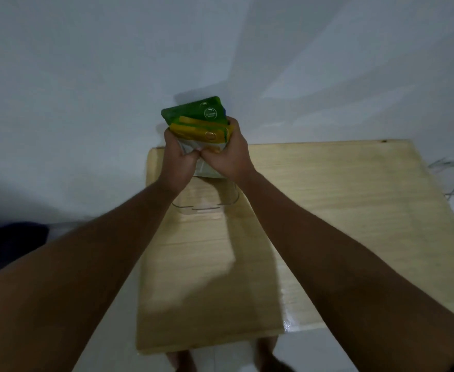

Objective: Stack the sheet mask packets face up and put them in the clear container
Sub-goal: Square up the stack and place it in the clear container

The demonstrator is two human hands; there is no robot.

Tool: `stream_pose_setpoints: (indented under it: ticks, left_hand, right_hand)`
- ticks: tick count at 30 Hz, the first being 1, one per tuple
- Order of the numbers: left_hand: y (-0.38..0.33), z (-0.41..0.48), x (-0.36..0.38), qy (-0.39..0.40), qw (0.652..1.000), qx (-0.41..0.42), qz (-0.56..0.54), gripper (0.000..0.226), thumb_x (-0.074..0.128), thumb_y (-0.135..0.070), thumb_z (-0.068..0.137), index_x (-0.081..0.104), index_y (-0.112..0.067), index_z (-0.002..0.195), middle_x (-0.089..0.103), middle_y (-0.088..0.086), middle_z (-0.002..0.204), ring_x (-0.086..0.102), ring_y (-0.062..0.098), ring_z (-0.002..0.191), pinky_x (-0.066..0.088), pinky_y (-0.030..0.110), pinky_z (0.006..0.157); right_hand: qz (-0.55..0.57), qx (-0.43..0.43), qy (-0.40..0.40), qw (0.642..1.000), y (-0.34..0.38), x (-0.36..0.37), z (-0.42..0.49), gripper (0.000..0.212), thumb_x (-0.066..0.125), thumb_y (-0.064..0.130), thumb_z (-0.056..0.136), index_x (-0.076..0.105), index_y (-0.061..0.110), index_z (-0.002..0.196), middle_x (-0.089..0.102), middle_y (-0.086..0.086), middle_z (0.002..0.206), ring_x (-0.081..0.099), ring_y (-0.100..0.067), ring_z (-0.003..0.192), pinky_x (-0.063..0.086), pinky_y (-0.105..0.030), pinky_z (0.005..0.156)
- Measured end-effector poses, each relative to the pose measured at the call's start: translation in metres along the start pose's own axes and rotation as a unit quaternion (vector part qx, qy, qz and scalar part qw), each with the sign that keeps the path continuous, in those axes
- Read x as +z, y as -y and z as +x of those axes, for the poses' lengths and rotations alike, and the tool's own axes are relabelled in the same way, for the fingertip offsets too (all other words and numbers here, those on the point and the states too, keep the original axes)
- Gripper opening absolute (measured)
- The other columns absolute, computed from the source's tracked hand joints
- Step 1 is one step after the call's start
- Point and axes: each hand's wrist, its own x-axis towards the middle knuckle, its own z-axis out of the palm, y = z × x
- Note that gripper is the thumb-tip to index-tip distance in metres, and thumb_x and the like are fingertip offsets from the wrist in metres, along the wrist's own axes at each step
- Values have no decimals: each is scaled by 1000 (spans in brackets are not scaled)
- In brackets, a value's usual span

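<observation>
A stack of sheet mask packets is held upright at the far left end of the wooden table, a green packet at the back, a yellow one in front, a silvery one lowest. My left hand grips the stack's left side and my right hand grips its right side, thumbs meeting on the front. The stack's lower end reaches into the top of the clear container, which stands on the table just below my hands. The packets' bottom edges are hidden by my hands.
The light wooden table runs from the white wall toward me. A white cable hangs off the table's right side. My feet show on the pale floor under the near edge. Something dark lies at the far left.
</observation>
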Motion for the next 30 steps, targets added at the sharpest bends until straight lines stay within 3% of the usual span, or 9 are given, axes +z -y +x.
stream_pose_setpoints:
  ticks: [5,8,10,11,13,21,23,27,30]
  left_hand:
    - [3,3,-5,-33,998,27,39,53,61,7,83,38,1,130,54,2,115,55,-5,93,44,1,77]
    - [1,12,-11,-8,996,31,83,55,68,-6,83,41,-1,131,54,-1,116,55,5,99,45,2,79]
    - [4,16,-17,-7,993,49,104,56,74,-14,79,47,-5,128,58,-3,116,58,11,106,49,11,88]
    - [7,17,-20,-16,992,63,111,55,75,-16,78,50,-8,126,61,-3,116,61,14,107,53,23,92]
    - [9,15,-23,-35,987,98,124,52,72,-17,77,50,-12,124,65,0,114,64,17,106,56,37,89]
    - [10,12,-10,-30,988,85,127,53,66,-10,84,42,-4,131,58,11,125,53,12,111,39,7,85]
    - [12,10,-12,-41,987,108,114,57,65,-10,84,41,-5,135,58,9,127,54,11,116,40,4,92]
    - [17,9,-14,-48,981,138,128,62,68,-16,83,41,-10,139,58,5,131,54,16,124,46,36,105]
    - [15,7,-13,-33,984,120,132,63,66,-15,83,40,-14,141,58,3,132,55,16,124,47,40,105]
  right_hand:
    - [9,-7,0,1000,4,7,5,85,89,22,65,45,14,137,67,-1,122,67,-12,107,57,-25,90]
    - [-8,-10,-2,1000,0,8,4,87,84,37,55,50,11,132,69,-2,117,68,-14,105,58,-27,86]
    - [-10,-3,-7,1000,-2,5,5,87,84,33,54,52,9,130,69,1,113,68,-12,101,57,-23,81]
    - [-10,-1,-11,1000,-2,3,7,85,87,26,56,51,10,131,68,2,113,68,-10,101,57,-19,80]
    - [-7,-12,-25,1000,-1,3,9,84,92,18,60,50,11,132,68,2,116,67,-9,103,56,-14,81]
    - [-14,-23,-20,999,-4,16,4,85,92,15,66,43,8,136,63,2,118,64,-8,104,50,-5,78]
    - [-15,-44,-44,998,-3,18,1,91,91,15,66,40,9,140,62,-3,127,62,-10,111,50,-6,84]
    - [-21,-59,-87,994,-3,18,-6,94,89,11,67,39,6,146,59,-6,135,57,-7,120,50,-13,95]
    - [-12,-71,-76,995,0,17,-7,81,78,0,69,44,6,142,62,-5,129,60,-7,117,54,-22,97]
